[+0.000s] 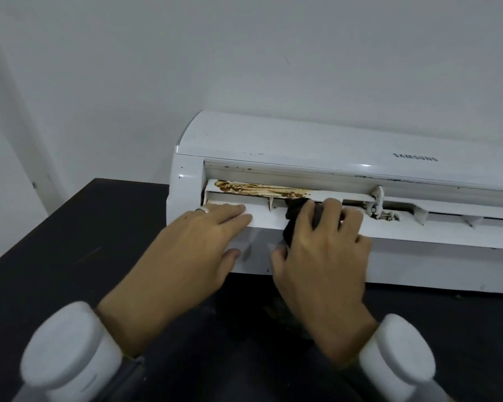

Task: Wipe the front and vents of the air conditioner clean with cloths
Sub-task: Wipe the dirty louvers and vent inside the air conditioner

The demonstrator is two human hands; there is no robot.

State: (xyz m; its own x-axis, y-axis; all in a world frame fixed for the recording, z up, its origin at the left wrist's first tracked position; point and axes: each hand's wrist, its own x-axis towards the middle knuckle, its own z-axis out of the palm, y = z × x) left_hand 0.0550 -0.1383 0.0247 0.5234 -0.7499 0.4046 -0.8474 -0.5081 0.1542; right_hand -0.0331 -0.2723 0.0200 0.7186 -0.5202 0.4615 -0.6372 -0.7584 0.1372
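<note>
Blurred white wrist units (70, 355) are seen closest, one at each wrist. Just beyond, the left hand (198, 245) is laid flat with fingers straight on the open white flap (262, 220), nothing gripped, a ring (201, 210) worn on one finger. Beside it, the right hand (323, 256) is curled round a dark cloth (295, 211), which is pressed into the vent (276, 206). A brown stain (259, 188) is smeared along the louver (346, 196) above. The air conditioner (331, 140) is set on a black table (70, 227), backed against a pale wall (186, 53), its SAMSUNG lettering shown upside down.
</note>
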